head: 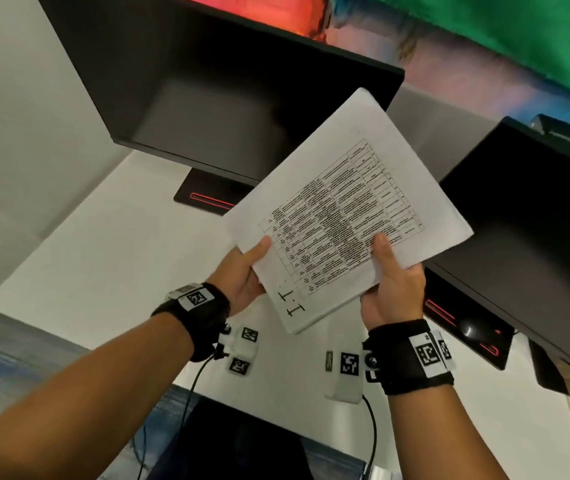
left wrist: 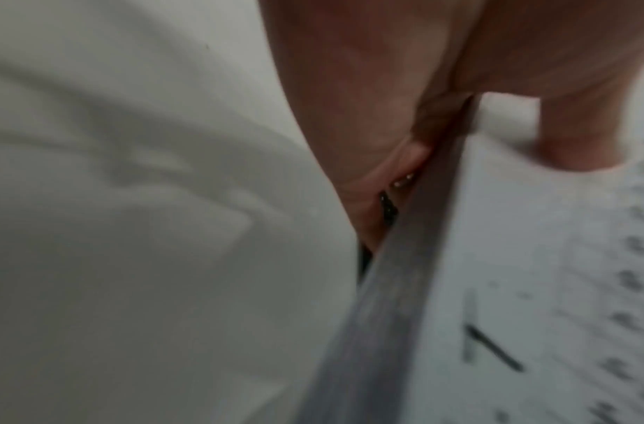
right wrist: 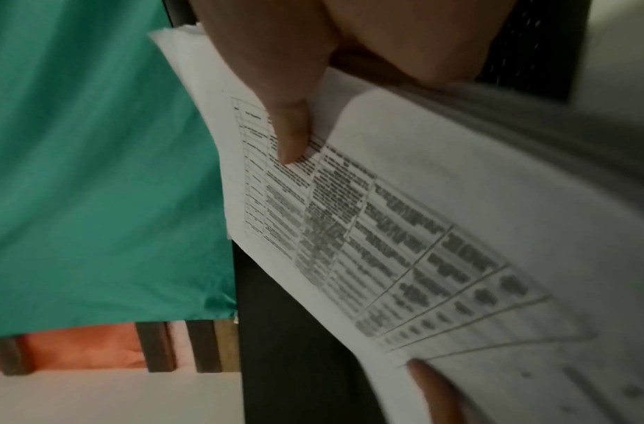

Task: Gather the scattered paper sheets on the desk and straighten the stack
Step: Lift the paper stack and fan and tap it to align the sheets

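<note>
Head view shows a white desk [head: 110, 258] carrying two dark monitors: one at the rear centre [head: 214, 98] and one at the right edge [head: 532, 237]. Above the desk surface, clear of it, both hands hold a stack of paper sheets [head: 342, 209] with a printed table on the top page. No containers are visible. The left hand [head: 242, 278] grips the stack's near-left edge, thumb on top and fingers beneath. The right hand [head: 394, 285] grips the near-right edge, likewise with thumb on top. Black wrist straps with square markers sit on both wrists. Left wrist view alone shows the stack edge-on [left wrist: 404, 287], its sheet edges forming a grey band against the palm. Right wrist view alone shows a green cloth [right wrist: 95, 172] behind the stack and the thumb [right wrist: 288, 126] pressed on the printed table.
</note>
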`<state>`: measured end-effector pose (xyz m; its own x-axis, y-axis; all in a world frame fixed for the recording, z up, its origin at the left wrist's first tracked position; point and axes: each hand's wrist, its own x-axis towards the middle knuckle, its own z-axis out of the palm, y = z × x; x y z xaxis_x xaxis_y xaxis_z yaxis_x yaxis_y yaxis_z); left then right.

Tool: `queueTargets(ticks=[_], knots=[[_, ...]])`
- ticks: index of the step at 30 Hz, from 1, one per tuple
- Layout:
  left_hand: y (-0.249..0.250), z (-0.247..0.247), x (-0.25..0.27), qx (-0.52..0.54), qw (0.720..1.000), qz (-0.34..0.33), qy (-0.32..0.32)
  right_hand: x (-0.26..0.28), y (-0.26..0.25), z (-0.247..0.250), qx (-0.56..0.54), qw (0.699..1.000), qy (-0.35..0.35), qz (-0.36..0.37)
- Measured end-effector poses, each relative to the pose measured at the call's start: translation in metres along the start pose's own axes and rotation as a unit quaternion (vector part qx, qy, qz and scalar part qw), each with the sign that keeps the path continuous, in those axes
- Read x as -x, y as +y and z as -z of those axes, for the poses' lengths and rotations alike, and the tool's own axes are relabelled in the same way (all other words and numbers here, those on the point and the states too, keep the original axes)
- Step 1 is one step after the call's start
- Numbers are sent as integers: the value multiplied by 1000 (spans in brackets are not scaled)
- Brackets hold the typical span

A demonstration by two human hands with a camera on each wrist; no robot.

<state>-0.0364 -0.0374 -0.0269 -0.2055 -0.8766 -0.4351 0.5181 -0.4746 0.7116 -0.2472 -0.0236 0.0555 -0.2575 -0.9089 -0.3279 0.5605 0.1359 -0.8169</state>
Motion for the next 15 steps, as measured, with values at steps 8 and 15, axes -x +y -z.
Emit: queueTargets(ticks=[8,15], knots=[[44,19,13,-227,956,-162,86,-2,-3,74,111,992,-12,-52],[63,-10,16,-405,873,-249,109,-11,-3,63,286,958,-37,1]])
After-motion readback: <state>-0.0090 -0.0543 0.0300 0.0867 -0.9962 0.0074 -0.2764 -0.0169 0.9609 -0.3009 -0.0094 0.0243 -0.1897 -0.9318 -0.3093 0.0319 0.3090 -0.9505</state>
